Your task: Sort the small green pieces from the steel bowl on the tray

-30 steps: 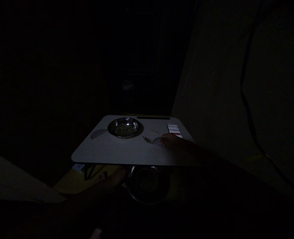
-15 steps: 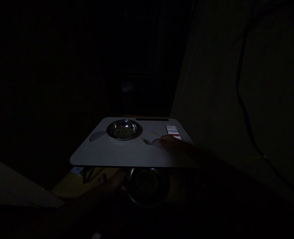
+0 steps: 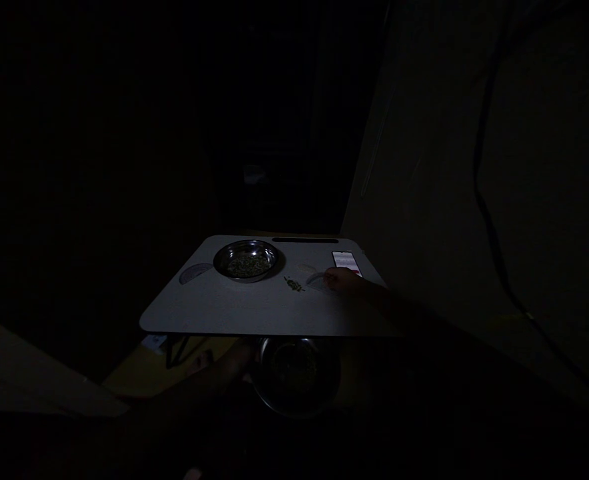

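Note:
The scene is very dark. My right hand (image 3: 342, 280) rests on a small grey lap table (image 3: 224, 310), fingers drawn together beside a faint round mark, just right of a little heap of green bits (image 3: 294, 285). My left hand (image 3: 234, 360) sits below the table's near edge at the rim of a steel bowl (image 3: 297, 373) with greenish contents. It seems to hold the rim, but darkness hides the fingers. A second steel bowl (image 3: 247, 260) with green bits stands on the table at the back.
A lit phone (image 3: 347, 261) lies at the table's back right corner. A dark slot (image 3: 304, 240) runs along the back edge. A wall with a hanging cable (image 3: 484, 200) rises on the right. Yellowish floor (image 3: 144, 367) shows under the table.
My right hand has shifted slightly back and right, away from the heap of green bits. The view has tilted a little. My left hand stays at the lower bowl.

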Demonstrator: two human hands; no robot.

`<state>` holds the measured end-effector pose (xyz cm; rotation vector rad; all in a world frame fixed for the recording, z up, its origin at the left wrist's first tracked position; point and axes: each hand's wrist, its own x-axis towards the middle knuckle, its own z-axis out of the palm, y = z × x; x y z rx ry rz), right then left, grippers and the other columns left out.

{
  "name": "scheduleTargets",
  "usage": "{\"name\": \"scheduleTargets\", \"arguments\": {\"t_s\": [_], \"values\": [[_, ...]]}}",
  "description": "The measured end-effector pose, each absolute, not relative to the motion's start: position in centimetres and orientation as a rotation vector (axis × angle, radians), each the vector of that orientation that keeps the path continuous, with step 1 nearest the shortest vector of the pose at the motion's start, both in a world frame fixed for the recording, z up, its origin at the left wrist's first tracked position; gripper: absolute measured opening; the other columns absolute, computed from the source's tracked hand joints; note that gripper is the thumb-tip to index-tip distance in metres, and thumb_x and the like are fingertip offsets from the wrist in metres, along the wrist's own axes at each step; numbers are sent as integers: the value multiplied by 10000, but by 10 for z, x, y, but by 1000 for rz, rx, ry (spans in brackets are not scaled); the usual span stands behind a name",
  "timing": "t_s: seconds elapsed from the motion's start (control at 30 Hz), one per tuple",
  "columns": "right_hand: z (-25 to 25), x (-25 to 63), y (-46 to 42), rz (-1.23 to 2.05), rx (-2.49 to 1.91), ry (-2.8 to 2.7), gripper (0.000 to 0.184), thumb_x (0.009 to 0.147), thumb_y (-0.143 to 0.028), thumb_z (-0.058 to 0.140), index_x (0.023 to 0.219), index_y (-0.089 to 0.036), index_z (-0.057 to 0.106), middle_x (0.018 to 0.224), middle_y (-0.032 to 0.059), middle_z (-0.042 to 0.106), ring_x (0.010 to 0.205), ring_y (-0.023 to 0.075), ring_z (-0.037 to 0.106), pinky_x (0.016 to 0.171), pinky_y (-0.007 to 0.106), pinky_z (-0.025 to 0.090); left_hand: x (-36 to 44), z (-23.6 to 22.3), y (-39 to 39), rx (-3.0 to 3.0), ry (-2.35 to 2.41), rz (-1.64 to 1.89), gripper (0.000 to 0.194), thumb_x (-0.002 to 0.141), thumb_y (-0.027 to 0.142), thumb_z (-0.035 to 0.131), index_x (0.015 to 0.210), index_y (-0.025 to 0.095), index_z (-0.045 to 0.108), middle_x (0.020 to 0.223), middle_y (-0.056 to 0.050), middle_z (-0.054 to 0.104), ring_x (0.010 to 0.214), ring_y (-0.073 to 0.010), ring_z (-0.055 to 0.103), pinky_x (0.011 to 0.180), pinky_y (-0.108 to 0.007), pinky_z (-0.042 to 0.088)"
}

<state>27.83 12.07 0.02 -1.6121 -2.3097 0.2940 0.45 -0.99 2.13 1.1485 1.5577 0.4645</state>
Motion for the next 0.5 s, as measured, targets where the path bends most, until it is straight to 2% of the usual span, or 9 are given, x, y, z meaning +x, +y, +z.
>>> {"name": "scheduleTargets", "arguments": {"t_s": [0.3,0.5], "values": [[9,267,109,335,-1720,-2298,169,724,-208,395,780,-145,541,650,15,547,563,90,461,494,181,290,3,15,-7,1189,1532,471,135,647,129,381,607,140,509,400,33,443,379,-84,411,405,-182,317],[7,263,109,329,-1714,-2296,147,726,-180,392,762,-148,531,651,17,534,576,93,468,497,182,294,-11,-16,2,1284,1546,494,178,663,260,401,681,161,548,500,-13,530,472,-146,487,479,-241,346]]}}
